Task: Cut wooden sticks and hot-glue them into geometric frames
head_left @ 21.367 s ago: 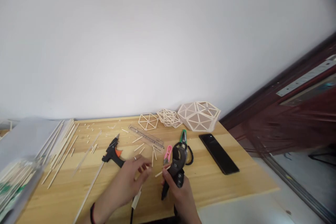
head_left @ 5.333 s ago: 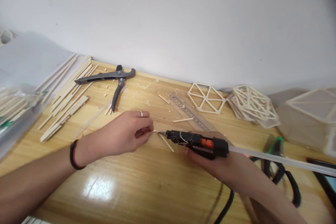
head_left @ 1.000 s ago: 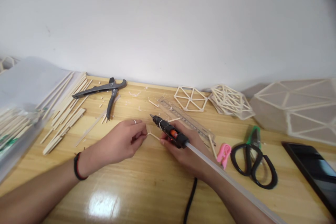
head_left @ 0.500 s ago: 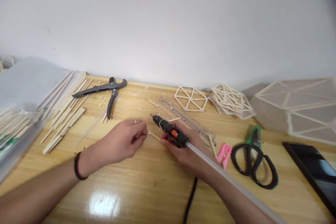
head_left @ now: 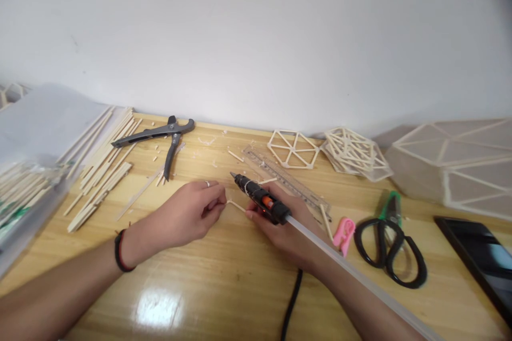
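Observation:
My left hand (head_left: 188, 216) pinches the end of a short wooden stick (head_left: 236, 205) that lies on the wooden table (head_left: 224, 287). My right hand (head_left: 286, 226) is closed round a black glue gun (head_left: 260, 200) with an orange trigger. Its nozzle points up and to the left, above the stick. A clear glue rod (head_left: 360, 279) trails back from the gun along my right forearm. The fingertips of my right hand touch the stick's other end.
Black cutters (head_left: 160, 136) lie at the back left beside a heap of long sticks (head_left: 100, 162) and a plastic bag (head_left: 28, 160). A ruler (head_left: 288, 181), stick hexagons (head_left: 294, 148), pink snips (head_left: 344, 232), black scissors (head_left: 390, 248) and a phone (head_left: 480, 261) sit to the right.
Almost nothing has moved in the last second; both hands stay on the stick. Five seconds ago the gun's nozzle touched the stick's end; now it is lifted away.

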`<state>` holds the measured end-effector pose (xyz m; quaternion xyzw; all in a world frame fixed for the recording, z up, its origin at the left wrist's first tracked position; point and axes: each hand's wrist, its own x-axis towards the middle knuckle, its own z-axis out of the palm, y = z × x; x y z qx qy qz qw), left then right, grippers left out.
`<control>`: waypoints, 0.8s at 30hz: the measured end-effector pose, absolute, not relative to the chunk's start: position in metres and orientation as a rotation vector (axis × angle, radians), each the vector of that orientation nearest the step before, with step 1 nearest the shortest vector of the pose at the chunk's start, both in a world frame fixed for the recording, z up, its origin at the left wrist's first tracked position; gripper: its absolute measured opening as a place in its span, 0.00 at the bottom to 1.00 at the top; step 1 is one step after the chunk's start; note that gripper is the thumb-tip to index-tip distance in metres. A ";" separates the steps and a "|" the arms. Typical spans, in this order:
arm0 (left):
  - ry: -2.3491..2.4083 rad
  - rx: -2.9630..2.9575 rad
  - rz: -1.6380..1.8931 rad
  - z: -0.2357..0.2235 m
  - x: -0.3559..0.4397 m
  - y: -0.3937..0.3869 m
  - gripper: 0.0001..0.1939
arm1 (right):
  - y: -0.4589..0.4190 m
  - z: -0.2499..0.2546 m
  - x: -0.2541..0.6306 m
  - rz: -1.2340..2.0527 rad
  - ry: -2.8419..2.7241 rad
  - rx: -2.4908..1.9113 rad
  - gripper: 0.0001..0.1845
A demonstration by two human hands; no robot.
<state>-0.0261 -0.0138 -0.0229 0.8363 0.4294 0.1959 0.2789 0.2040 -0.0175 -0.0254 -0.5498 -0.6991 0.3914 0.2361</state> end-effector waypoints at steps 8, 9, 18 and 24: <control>1.149 2.232 0.534 -0.022 -0.024 -0.012 0.07 | -0.017 -0.025 0.205 1.059 -1.941 -1.498 0.05; 1.149 2.231 0.531 -0.022 -0.025 -0.012 0.07 | -0.017 -0.025 0.205 1.059 -1.940 -1.503 0.05; 1.148 2.251 0.517 -0.022 -0.025 -0.013 0.08 | -0.017 -0.024 0.204 1.061 -1.919 -1.513 0.05; 1.148 2.245 0.517 -0.022 -0.025 -0.013 0.08 | -0.018 -0.022 0.204 1.107 -1.903 -1.516 0.06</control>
